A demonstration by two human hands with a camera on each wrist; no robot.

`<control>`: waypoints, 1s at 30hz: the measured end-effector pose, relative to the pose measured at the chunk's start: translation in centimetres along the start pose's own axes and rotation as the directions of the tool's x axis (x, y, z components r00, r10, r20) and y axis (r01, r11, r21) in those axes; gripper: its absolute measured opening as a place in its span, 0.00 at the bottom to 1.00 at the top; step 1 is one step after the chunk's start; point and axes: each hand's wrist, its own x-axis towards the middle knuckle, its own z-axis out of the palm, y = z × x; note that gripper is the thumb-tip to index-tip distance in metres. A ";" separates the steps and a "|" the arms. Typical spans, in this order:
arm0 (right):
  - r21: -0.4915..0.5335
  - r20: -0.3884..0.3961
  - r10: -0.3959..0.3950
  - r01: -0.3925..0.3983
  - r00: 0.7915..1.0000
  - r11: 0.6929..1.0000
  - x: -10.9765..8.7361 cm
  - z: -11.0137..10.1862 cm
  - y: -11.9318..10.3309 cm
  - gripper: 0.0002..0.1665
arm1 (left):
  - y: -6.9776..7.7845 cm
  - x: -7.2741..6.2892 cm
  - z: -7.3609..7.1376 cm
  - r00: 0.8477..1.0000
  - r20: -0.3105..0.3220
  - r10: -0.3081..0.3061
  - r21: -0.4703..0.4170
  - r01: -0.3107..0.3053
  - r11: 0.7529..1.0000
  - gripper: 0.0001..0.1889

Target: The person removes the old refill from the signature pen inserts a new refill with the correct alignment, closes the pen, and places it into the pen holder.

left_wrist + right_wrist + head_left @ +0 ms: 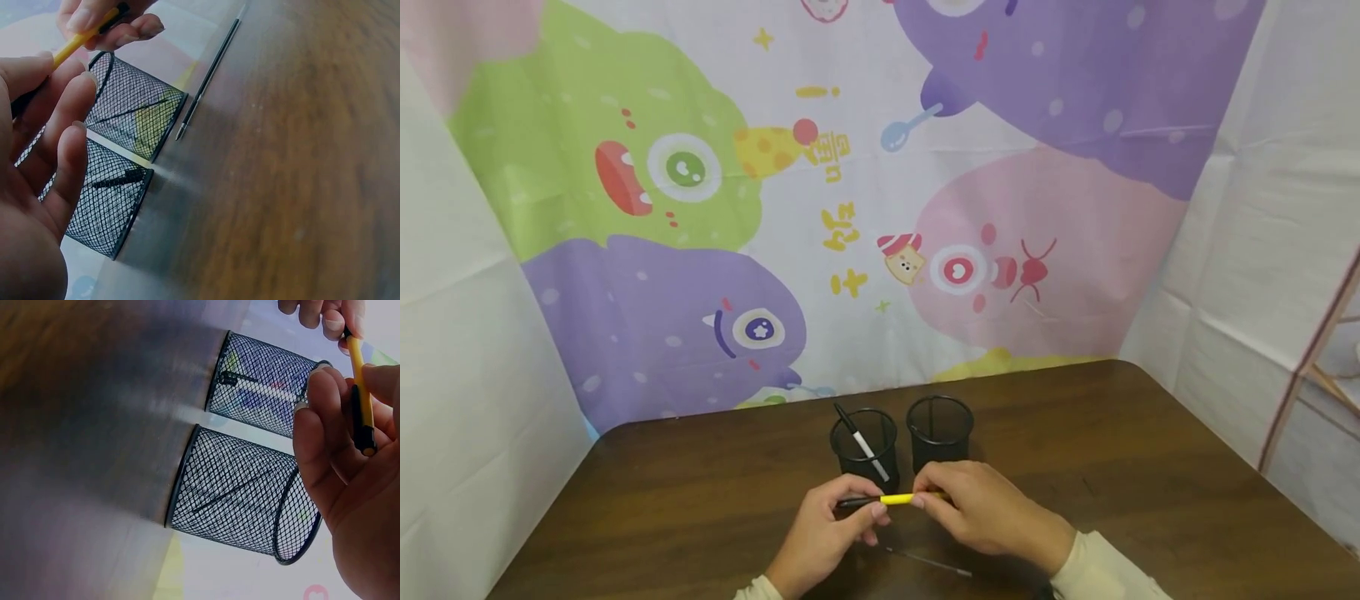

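Note:
In front of the two cups, both hands hold a yellow-and-black pen level between them. My left hand pinches its black end with thumb and fingers. My right hand pinches the yellow barrel, whose black clip and end show in the right wrist view. Below the hands, a thin pen refill lies on the table; its metal tip shows in the left wrist view.
Just beyond the hands stand two black mesh cups, a left cup and a right cup. A black-and-white marker leans in the left one; a thin dark stick is inside the right one. A printed curtain hangs behind the brown table.

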 end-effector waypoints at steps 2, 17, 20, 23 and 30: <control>0.002 -0.014 -0.004 0.004 1.000 1.000 0.0 0.0 0.1 0.04 | 0.0 0.0 0.0 1.000 -0.003 0.004 -0.002 -0.004 1.000 0.11; 0.028 -0.051 0.009 -0.007 0.999 1.000 0.1 0.0 0.1 0.09 | 0.1 0.0 0.0 0.999 -0.035 0.000 0.037 0.002 0.999 0.10; 0.013 -0.058 0.002 -0.002 0.998 1.000 0.1 0.0 0.1 0.10 | 0.1 0.0 0.0 0.999 -0.034 0.000 0.037 0.001 0.999 0.11; 0.007 -0.050 0.010 -0.010 0.999 1.000 0.0 0.0 0.0 0.09 | 0.1 0.0 0.1 1.000 -0.030 0.005 0.035 -0.004 0.999 0.10; 0.008 -0.044 -0.003 0.003 0.999 1.000 -0.1 0.0 -0.1 0.07 | 0.0 0.0 0.1 1.000 -0.018 0.020 0.034 -0.020 0.999 0.10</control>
